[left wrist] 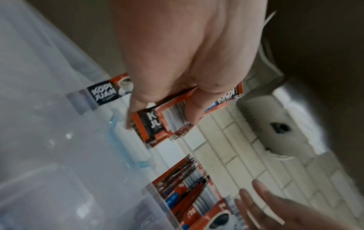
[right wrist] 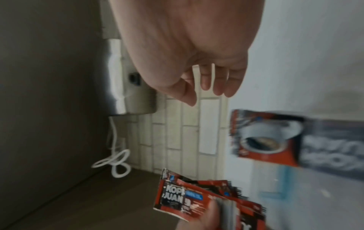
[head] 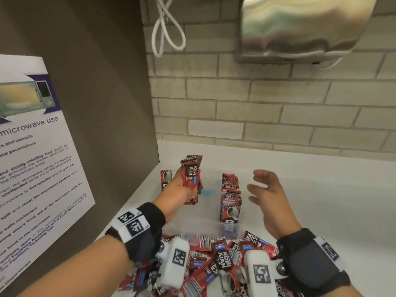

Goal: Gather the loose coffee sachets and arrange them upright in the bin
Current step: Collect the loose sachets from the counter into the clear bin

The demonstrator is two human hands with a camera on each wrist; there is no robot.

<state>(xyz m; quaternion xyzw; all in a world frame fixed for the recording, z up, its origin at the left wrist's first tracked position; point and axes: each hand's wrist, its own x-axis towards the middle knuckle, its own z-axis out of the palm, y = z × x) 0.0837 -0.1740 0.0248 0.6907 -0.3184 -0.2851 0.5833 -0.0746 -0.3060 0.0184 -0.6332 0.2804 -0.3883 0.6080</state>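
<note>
Holding: a bunch of sachets (head: 191,181) is gripped by the left hand (head: 179,185), fingers curled round it, over the clear bin (head: 214,227) | right hand (head: 266,190): fingers spread, nothing held | row of sachets (head: 231,196) stood upright in bin | loose sachets (head: 211,264) piled in front of it

A printed microwave-use notice (head: 40,151) hangs on the brown side panel (head: 102,86) at nine o'clock. At one o'clock a steel wall-mounted dispenser (head: 300,26) sits on the pale brick wall (head: 278,108), with a looped white cable (head: 165,31) at twelve o'clock. Below the bricks runs the white counter (head: 321,189).
</note>
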